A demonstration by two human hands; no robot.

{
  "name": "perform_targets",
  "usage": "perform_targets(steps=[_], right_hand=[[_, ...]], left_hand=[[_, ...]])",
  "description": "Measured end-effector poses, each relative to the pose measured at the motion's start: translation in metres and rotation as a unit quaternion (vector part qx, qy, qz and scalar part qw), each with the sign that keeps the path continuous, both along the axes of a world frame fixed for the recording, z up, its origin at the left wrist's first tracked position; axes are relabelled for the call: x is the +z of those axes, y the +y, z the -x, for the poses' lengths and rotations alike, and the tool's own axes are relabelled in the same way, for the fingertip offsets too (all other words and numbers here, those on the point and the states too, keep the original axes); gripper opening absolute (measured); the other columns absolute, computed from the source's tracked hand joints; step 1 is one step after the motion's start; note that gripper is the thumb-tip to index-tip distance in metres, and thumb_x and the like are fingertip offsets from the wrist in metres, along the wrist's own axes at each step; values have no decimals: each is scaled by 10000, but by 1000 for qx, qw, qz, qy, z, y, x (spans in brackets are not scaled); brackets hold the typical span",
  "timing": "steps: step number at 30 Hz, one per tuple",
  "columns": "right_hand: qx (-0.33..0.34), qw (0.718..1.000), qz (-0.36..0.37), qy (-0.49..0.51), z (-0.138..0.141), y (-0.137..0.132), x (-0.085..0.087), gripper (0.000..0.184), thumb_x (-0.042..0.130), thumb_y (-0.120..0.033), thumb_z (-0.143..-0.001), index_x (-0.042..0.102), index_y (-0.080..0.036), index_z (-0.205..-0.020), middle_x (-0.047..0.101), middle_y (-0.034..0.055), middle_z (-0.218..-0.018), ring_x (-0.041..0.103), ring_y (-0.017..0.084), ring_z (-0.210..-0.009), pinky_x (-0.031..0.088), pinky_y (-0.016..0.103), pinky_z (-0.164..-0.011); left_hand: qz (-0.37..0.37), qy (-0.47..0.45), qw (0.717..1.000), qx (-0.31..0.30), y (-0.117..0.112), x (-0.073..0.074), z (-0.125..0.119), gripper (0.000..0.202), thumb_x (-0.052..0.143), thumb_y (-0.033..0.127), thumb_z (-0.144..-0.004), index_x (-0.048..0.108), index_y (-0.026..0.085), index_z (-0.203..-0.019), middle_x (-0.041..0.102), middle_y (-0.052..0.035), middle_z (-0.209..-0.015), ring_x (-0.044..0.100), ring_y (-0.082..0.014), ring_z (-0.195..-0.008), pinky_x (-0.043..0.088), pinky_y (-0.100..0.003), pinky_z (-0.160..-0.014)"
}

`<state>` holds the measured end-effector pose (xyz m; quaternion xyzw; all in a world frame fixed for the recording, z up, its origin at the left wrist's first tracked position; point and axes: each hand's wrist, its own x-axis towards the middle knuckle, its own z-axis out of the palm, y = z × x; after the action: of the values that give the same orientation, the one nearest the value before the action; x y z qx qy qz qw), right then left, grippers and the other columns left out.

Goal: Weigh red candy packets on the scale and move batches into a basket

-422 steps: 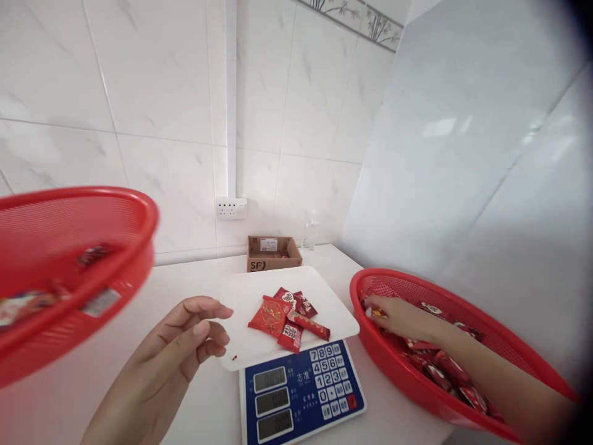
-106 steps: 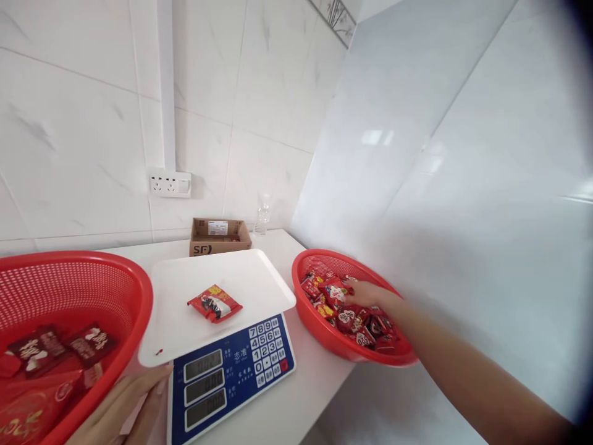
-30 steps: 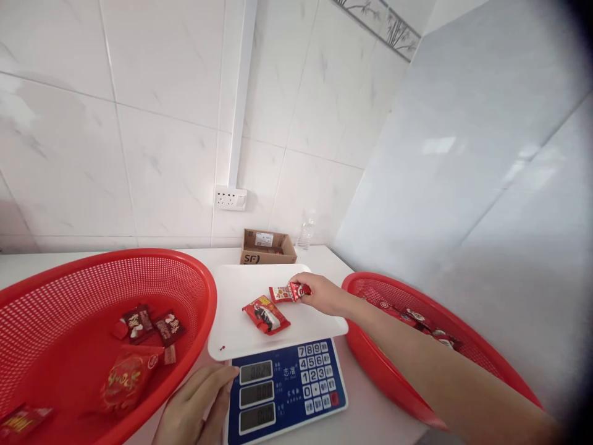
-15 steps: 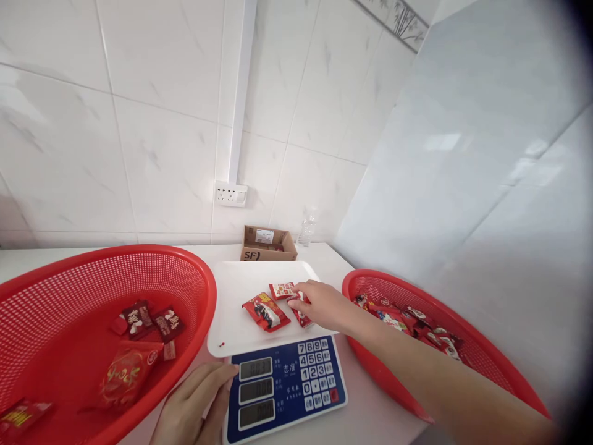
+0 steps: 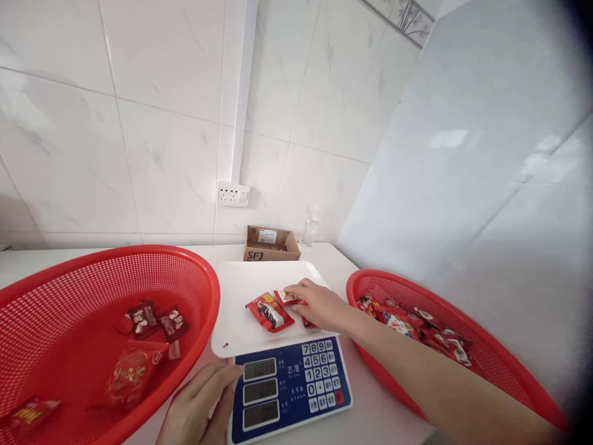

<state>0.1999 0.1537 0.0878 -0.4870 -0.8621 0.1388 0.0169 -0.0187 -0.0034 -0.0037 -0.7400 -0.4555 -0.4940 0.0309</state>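
My right hand (image 5: pixel 319 306) reaches over the white weighing pan (image 5: pixel 236 278), with thumb and fingertips closed on a small red-and-white snack packet (image 5: pixel 284 298). Another small red packet (image 5: pixel 308 322) lies partly hidden under that hand. Beside them on the pan rests a larger red snack packet (image 5: pixel 269 312). My left hand (image 5: pixel 199 402) is at the left edge of the blue digital scale (image 5: pixel 291 389). Its fingers are loosely bent, the index fingertip touching the scale beside the top display, and nothing is held.
A big red mesh basket (image 5: pixel 204 266) on the left holds several wrapped snacks. Another red basket (image 5: pixel 354 278) with a pile of packets stands at right, under my right forearm. Behind the pan are a cardboard box (image 5: pixel 273 253) and a clear plastic bottle (image 5: pixel 309 232), near the tiled wall.
My right hand has shifted slightly left over the pan, from the lower small packet to the upper red-and-white one, which it now partly covers. The left hand stays at the scale's edge.
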Motion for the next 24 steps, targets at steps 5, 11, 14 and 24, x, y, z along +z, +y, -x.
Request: perform_targets(steps=[5,11,14,24], right_hand=[[35,997,-25,64,5,-14,7,414,472,-324,-880,519,-284,-1289,513,66,-1252,567,223,-1049,412,348,-905],[116,991,36,55,17,-36,15,422,556,-286,-845,556,-283,-1267,544,74,-1207,541,234,-1079,409,364,-912],[118,992,-7,40,19,-43,8,405,540,-261,-853,563,-253,-1258,562,84,-1152,570,231,-1005,439,364,-853],[83,993,1,78,12,-40,12,453,581,-281,-813,521,-285,-1262,533,57,-1211,564,230,-1034,428,372,-883]], left_hand=[[5,-4,1000,-6,-2,1,-1,157,457,228,-911,593,222,-989,699,-10,-817,681,-94,-764,521,-116,-712],[7,5,1000,2,-1,0,0,156,460,218,-907,583,220,-1003,691,-12,-820,679,-95,-785,516,-117,-729],[10,5,1000,1,-1,-1,-2,154,455,224,-913,577,221,-1006,687,-11,-818,676,-88,-790,511,-109,-731],[-1,9,1000,8,1,-2,-1,157,439,257,-927,572,223,-1003,687,-9,-814,678,-88,-790,506,-110,-737]])
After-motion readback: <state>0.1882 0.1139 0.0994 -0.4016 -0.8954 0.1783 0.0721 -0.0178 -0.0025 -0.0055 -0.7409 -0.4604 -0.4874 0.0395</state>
